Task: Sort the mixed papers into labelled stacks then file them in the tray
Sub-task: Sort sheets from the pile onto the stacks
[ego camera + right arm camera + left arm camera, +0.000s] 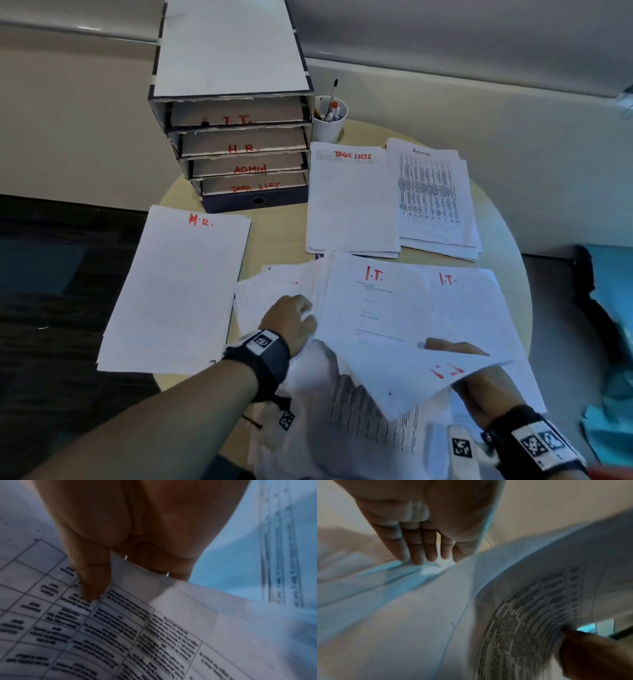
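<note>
Tray [236,144] behind H.R. stack [174,291]; cup [329,125] right of tray.

Round light-wood table [281,236], pale wall [513,144] behind, dark floor [51,274] at left.

Dim, bluish light throughout; both wrist views smear with motion blur, and straight edges bow around the round pale wooden desk [281,236].
</note>
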Demonstrator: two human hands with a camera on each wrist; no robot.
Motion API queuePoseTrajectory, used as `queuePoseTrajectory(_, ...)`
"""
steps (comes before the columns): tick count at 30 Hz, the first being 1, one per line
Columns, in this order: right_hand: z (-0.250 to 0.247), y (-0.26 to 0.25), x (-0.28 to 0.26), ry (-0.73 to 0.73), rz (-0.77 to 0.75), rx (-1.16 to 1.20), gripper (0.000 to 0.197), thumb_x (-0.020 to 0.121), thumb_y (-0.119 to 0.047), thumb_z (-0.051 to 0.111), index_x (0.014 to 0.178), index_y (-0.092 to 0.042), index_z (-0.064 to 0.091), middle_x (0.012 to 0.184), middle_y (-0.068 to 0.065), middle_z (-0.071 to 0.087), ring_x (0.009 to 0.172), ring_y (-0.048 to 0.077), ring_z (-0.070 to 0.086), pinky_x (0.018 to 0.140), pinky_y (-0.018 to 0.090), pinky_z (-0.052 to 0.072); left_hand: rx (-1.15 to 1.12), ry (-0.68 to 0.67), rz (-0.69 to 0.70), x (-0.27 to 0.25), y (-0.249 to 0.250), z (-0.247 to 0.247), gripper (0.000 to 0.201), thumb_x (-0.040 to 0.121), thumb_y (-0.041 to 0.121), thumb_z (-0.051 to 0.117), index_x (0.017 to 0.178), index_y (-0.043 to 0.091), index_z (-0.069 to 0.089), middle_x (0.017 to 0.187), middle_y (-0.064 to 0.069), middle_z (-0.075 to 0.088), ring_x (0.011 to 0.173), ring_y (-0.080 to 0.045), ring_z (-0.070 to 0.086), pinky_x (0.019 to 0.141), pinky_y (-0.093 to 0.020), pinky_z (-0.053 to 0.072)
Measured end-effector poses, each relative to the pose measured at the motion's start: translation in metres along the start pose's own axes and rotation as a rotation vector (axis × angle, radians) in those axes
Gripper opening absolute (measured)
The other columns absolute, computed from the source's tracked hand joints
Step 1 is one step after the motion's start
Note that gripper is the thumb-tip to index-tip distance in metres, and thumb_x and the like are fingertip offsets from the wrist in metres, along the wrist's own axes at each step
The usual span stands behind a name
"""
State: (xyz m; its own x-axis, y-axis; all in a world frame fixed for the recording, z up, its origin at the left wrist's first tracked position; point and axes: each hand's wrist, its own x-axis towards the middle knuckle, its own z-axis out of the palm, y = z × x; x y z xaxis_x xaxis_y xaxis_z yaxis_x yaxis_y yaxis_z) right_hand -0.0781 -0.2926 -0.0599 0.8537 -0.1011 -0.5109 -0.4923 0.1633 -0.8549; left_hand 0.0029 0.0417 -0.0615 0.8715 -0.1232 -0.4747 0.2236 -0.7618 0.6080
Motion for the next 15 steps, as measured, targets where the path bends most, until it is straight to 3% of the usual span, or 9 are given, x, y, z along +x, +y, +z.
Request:
queuePoseTrajectory(1,-0.003,0.003,-0.002,0.005,-0.005,0.019,0.048,0.043,-0.023,0.096,0.083,-0.003,0.077,0.101,0.024,0.073,0.094,0.034,0.072,0.071,0.032,0.061,0.047,-0.010,0.002,0.005,0.008,0.005,0.039,0.093,0.032,0.056,0.128,0.014,0.053,0.125,-0.008,0.053,0.111,-0.028,0.054,0.093,-0.033,0.046)
queuePoseTrajectory(2,-0.002,0.006,-0.003,0.018,-0.014,0.032,0.039,0.048,-0.019,0.094,0.079,-0.003,0.077,0.096,0.024,0.073,0.088,0.029,0.073,0.071,0.030,0.060,0.098,-0.020,-0.009,0.009,0.015,0.010,0.045,0.091,0.037,0.058,0.129,0.014,0.050,0.125,-0.010,0.050,0.110,-0.030,0.053,0.092,-0.036,0.046)
queuePoseTrajectory(4,0.003,0.012,-0.005,0.035,-0.016,0.077,0.015,0.066,-0.003,0.076,0.081,-0.001,0.076,0.100,0.025,0.073,0.088,0.027,0.071,0.080,0.030,0.060,0.202,-0.035,-0.084,0.016,0.025,0.018,0.058,0.083,0.046,0.064,0.128,0.016,0.043,0.124,-0.011,0.046,0.110,-0.033,0.051,0.089,-0.042,0.049)
queuePoseTrajectory(7,0.006,0.022,-0.005,0.087,0.008,0.132,0.019,0.080,0.013,0.059,0.089,0.001,0.071,0.091,0.015,0.076,0.082,0.023,0.070,0.073,0.024,0.059,0.275,-0.035,-0.215,0.021,0.036,0.026,0.082,0.067,0.057,0.070,0.130,0.018,0.036,0.125,-0.010,0.040,0.114,-0.033,0.049,0.088,-0.045,0.052)
queuePoseTrajectory(9,0.011,0.023,-0.005,0.084,0.032,0.144,0.023,0.079,0.015,0.058,0.097,0.003,0.066,0.088,0.012,0.076,0.077,0.018,0.072,0.064,0.020,0.057,0.324,-0.045,-0.252,0.022,0.040,0.029,0.086,0.066,0.056,0.072,0.131,0.018,0.032,0.126,-0.009,0.042,0.114,-0.032,0.051,0.089,-0.045,0.051)
queuePoseTrajectory(12,0.016,0.022,-0.004,0.079,0.062,0.119,0.014,0.081,0.018,0.057,0.082,0.004,0.059,0.065,0.008,0.071,0.053,0.011,0.066,0.043,0.015,0.049,0.216,-0.062,-0.271,0.026,0.042,0.032,0.071,0.076,0.044,0.073,0.127,0.016,0.033,0.112,-0.007,0.054,0.098,-0.030,0.060,0.077,-0.040,0.051)
queuePoseTrajectory(13,0.018,0.021,-0.003,0.079,0.072,0.121,0.015,0.084,0.019,0.055,0.082,0.004,0.058,0.063,0.007,0.071,0.051,0.010,0.065,0.042,0.015,0.048,0.143,-0.065,-0.263,0.027,0.041,0.033,0.061,0.080,0.037,0.073,0.123,0.016,0.035,0.103,-0.007,0.056,0.091,-0.029,0.061,0.070,-0.036,0.048)
queuePoseTrajectory(15,0.019,0.020,-0.001,0.056,0.091,0.119,0.014,0.085,0.017,0.057,0.085,0.004,0.061,0.070,0.008,0.073,0.062,0.014,0.068,0.049,0.017,0.052,0.049,-0.053,-0.236,0.026,0.039,0.033,0.036,0.083,0.029,0.070,0.102,0.018,0.041,0.093,-0.007,0.056,0.079,-0.025,0.058,0.062,-0.030,0.041)
